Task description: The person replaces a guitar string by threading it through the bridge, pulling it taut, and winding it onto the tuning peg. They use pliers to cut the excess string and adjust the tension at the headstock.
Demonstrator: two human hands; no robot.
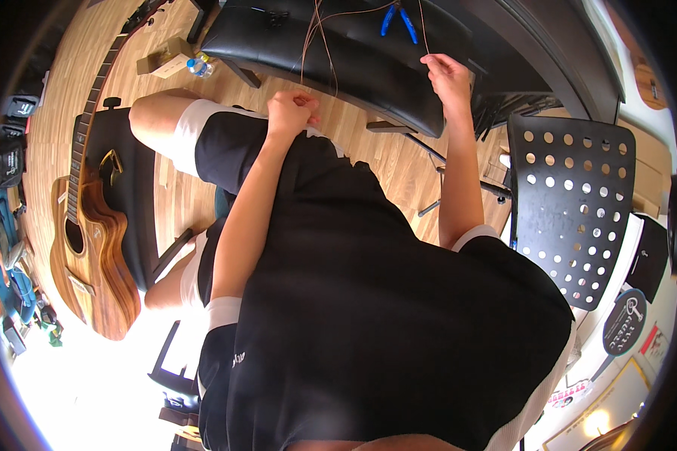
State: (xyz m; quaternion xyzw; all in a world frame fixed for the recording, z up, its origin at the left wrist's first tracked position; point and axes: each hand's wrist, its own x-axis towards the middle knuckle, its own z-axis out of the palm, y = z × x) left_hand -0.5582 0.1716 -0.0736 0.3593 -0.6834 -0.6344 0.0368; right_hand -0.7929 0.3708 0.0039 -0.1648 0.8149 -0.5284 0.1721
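Note:
My right hand point(449, 81) is raised, its thumb and fingertips pinched on a thin copper-coloured string point(424, 34) that runs up past the frame's top edge. Lower and to the left, over my lap, my left hand point(290, 113) is closed with curled fingers. What it holds, if anything, is hidden. More thin copper-coloured strings point(326, 37) hang in loops over the front of a black padded bench point(271, 41), one reaching down close to the left hand. Blue-handled pliers point(399, 22) lie on the bench between the two hands.
An acoustic guitar point(90, 248) leans at the left by a black case or seat point(128, 188). A perforated black music stand point(568, 210) rises at my right. A cardboard box point(164, 59) and a water bottle point(199, 68) stand on the wooden floor point(184, 199).

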